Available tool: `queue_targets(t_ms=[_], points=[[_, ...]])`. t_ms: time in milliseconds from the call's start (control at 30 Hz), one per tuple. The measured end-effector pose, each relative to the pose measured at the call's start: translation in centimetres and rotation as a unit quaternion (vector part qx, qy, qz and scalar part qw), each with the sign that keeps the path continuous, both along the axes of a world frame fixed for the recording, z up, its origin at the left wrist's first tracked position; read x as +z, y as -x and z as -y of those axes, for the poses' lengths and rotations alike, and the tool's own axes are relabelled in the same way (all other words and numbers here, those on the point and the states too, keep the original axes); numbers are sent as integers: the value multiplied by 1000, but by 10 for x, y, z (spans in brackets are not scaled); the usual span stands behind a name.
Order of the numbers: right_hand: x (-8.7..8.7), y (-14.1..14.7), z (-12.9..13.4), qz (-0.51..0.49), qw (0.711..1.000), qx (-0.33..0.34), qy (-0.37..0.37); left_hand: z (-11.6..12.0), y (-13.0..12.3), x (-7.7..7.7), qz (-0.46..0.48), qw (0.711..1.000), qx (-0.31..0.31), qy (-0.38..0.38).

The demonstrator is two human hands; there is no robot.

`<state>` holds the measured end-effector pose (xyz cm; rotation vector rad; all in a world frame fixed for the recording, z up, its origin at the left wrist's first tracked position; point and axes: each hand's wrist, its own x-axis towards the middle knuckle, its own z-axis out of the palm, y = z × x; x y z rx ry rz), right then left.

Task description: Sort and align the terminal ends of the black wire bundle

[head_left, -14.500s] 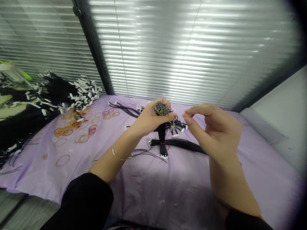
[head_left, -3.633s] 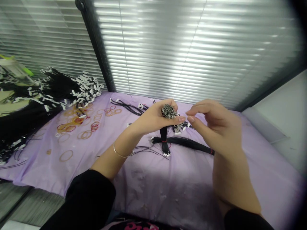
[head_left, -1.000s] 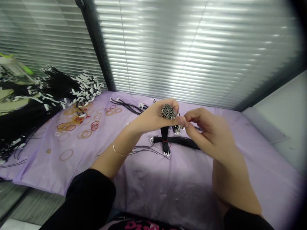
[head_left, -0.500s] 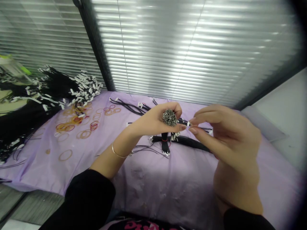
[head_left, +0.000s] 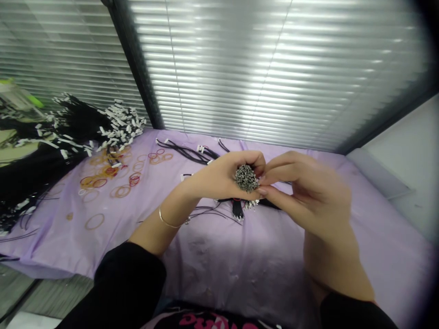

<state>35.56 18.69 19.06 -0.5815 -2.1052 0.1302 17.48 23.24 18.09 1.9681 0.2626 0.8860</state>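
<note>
My left hand (head_left: 222, 176) is wrapped round a bundle of wires (head_left: 246, 178), its many small metal terminal ends facing me. Thumb and fingers of my right hand (head_left: 305, 192) are pinched together at the bundle's right edge, against my left thumb and forefinger. Whatever sits in that pinch is too small and covered to make out. Below my hands on the purple sheet (head_left: 219, 256) lie black wire bundles (head_left: 238, 209) with bright metal tips, partly hidden by my hands.
Loose black cables with white connectors (head_left: 187, 151) lie behind my left hand. Rubber bands (head_left: 118, 180) are scattered to the left. A big heap of black cables with white connectors (head_left: 120, 121) fills the far left. Window blinds (head_left: 219, 68) rise behind the table.
My right hand has moved left, bringing its pinched fingertips up to the bundle. My left hand, still gripping the bundle, has shifted slightly to the right and down.
</note>
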Motion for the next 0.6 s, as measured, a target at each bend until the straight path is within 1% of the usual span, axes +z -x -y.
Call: queue_targets(t_ms=[167, 300, 400, 600], points=[[1, -1, -2, 16, 1000, 14, 11, 1, 1, 1, -15, 1000, 1, -16], [2, -3, -4, 37, 999, 32, 12, 3, 0, 3, -38, 998, 24, -36], [3, -4, -5, 54, 998, 34, 15, 3, 0, 2, -37, 998, 28, -42], [4, -7, -10, 55, 996, 76, -2, 2, 0, -1, -28, 998, 26, -40]])
